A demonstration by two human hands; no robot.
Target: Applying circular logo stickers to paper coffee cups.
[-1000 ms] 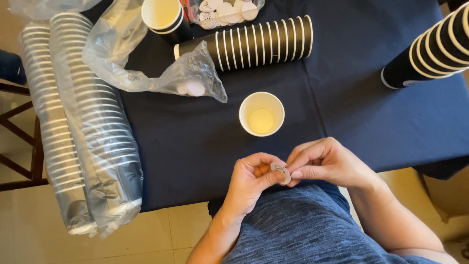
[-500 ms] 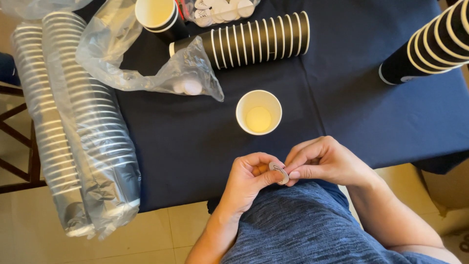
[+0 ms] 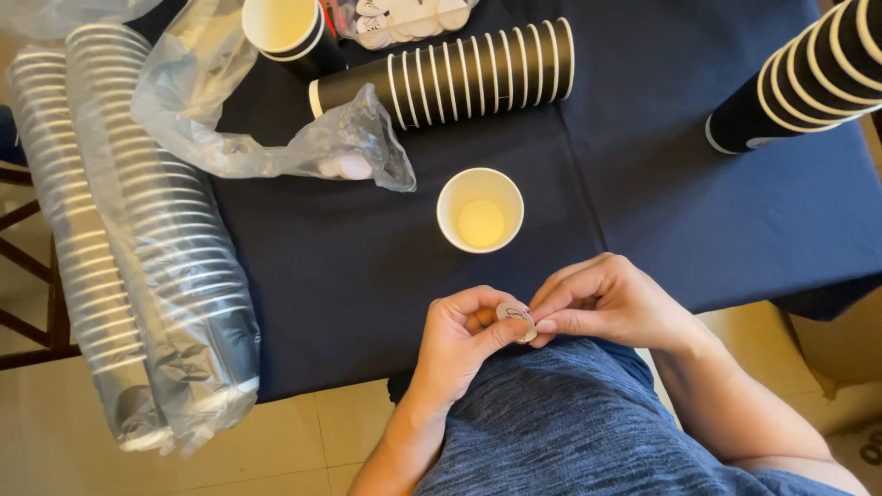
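The left hand (image 3: 464,335) is pinched shut on a small round sticker (image 3: 516,321), thumb and forefinger closed on its left edge, just above the near edge of the table. The sticker is pale with a dark mark on it, too small to make out. It sits between the two hands, over the person's grey-blue shirt (image 3: 588,432) and just in front of the dark navy tablecloth (image 3: 349,276).

At the far left, two long sleeves of nested paper cups (image 3: 119,239) lie in clear plastic wrap, side by side, running from the far edge of the table to past its near edge. Just right of them, a loose clear plastic bag (image 3: 266,138) is crumpled on the cloth, with a few small white round things showing through its lower right corner. Behind it stands a single cup (image 3: 283,28) with a pale inside, and beside that lies a stack of black cups with white rims (image 3: 459,78) on its side, touching the bag.

In the middle of the cloth, an upright white paper cup (image 3: 480,209) stands open and empty, near the hands but apart from them.

The right hand (image 3: 611,303) meets the left at the sticker, fingertips closed on its right edge. Further right, at the top corner, another stack of black cups (image 3: 808,78) lies tilted across the table's edge.
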